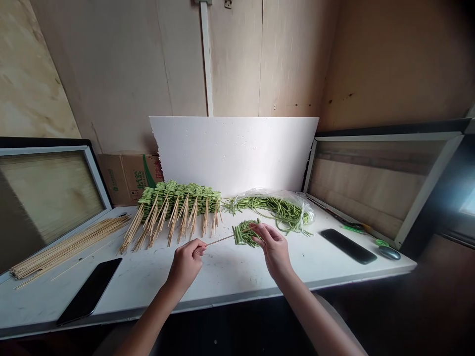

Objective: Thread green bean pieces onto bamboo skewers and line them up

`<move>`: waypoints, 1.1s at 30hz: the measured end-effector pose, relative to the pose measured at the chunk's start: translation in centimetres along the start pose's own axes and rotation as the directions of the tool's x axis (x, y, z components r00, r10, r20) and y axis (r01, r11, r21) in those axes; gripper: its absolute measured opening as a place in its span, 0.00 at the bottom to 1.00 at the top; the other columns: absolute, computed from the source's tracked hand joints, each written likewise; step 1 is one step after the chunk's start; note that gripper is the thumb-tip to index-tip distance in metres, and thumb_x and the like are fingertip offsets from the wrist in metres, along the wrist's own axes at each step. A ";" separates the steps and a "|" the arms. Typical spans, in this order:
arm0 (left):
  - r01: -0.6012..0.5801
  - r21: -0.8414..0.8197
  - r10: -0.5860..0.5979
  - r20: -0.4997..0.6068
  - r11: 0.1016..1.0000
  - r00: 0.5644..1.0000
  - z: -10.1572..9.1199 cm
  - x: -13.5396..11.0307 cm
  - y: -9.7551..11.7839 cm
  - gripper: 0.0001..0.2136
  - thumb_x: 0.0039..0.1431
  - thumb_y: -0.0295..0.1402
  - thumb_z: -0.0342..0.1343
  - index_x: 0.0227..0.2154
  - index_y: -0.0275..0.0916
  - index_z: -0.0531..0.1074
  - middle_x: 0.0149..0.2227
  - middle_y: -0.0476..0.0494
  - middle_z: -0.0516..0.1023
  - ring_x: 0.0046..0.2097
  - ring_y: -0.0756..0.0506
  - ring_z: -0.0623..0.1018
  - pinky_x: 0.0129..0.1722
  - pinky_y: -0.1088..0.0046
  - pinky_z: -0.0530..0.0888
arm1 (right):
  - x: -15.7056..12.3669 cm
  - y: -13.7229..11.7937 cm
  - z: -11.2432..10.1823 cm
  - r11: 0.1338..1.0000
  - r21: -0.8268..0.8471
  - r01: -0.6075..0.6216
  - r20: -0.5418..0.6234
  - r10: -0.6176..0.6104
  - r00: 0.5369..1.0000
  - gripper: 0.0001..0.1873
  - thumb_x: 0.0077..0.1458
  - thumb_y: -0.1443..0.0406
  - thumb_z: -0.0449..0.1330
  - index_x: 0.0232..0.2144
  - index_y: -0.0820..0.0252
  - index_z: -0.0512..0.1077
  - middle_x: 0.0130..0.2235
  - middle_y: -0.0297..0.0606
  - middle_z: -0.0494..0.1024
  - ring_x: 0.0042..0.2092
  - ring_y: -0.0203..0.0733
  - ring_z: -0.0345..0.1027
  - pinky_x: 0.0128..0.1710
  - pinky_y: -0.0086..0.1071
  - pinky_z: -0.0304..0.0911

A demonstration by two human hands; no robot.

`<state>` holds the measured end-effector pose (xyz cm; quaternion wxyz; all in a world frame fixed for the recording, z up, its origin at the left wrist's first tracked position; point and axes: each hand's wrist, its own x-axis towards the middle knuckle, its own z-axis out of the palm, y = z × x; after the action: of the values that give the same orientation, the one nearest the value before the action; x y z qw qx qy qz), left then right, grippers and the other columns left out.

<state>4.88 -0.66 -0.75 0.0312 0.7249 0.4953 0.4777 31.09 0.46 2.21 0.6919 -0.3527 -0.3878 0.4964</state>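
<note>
Skewer (219,241), thin bamboo | L hand (186,260) pinches it | R hand (273,248) grips bean bundle (244,232)

A small food-preparation workroom; plywood walls (122,59) surround a white table (230,277). On it lie rows of bean skewers (178,202); loose bamboo sticks (67,247); a bag of long beans (278,205).

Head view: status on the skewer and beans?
Left hand pinches skewer end. Right hand holds cut beans at skewer tip. Finished skewers stacked behind, phone off left.
</note>
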 end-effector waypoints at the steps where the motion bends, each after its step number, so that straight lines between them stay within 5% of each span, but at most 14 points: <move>1: -0.006 -0.007 0.006 0.004 1.000 1.000 0.1 0.0 0.2 0.12 0.62 0.24 0.48 0.30 0.39 0.77 0.26 0.47 0.80 0.29 0.48 0.80 0.31 0.78 0.73 | -0.2 0.3 0.2 1.000 -0.008 -0.007 0.005 0.007 1.000 0.18 0.47 0.52 0.75 0.35 0.58 0.83 0.44 0.44 0.85 0.50 0.53 0.78 0.43 0.38 0.74; 7: 0.000 -0.014 0.000 0.004 1.000 1.000 -0.2 0.2 1.0 0.11 0.62 0.25 0.49 0.30 0.40 0.77 0.25 0.49 0.79 0.29 0.48 0.79 0.32 0.77 0.72 | -1.4 2.3 1.4 0.999 -0.017 -0.039 0.014 0.039 0.999 0.17 0.45 0.53 0.77 0.33 0.59 0.83 0.38 0.40 0.83 0.41 0.45 0.74 0.42 0.38 0.75; 15: 0.009 0.006 -0.009 0.037 1.000 0.999 -0.3 0.3 0.7 0.12 0.64 0.27 0.48 0.31 0.41 0.76 0.27 0.48 0.80 0.30 0.47 0.80 0.33 0.76 0.72 | -1.0 2.2 0.6 0.983 -0.107 -0.147 0.014 0.149 0.989 0.21 0.43 0.51 0.77 0.36 0.58 0.84 0.45 0.44 0.83 0.50 0.54 0.75 0.40 0.38 0.74; 28: 0.067 0.090 -0.077 0.114 0.994 0.991 0.3 0.3 -2.7 0.12 0.65 0.34 0.47 0.31 0.42 0.76 0.27 0.47 0.80 0.30 0.45 0.80 0.32 0.75 0.72 | -0.9 2.9 0.3 0.930 -0.320 -0.182 0.055 0.210 0.976 0.30 0.45 0.44 0.73 0.40 0.62 0.84 0.40 0.50 0.86 0.49 0.57 0.80 0.36 0.36 0.72; 33: 0.132 0.095 -0.145 0.149 0.987 0.978 -0.6 1.1 -5.5 0.14 0.65 0.40 0.49 0.31 0.42 0.78 0.28 0.46 0.80 0.31 0.44 0.79 0.34 0.74 0.73 | 0.8 2.4 -1.2 0.953 -0.242 -0.180 -0.067 0.168 0.983 0.30 0.50 0.41 0.67 0.37 0.62 0.84 0.39 0.51 0.86 0.44 0.55 0.81 0.31 0.34 0.71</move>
<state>0.75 2.71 -2.51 0.0724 0.7242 0.5605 0.3951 31.31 1.74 -0.26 0.6049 -0.4801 -0.3982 0.4950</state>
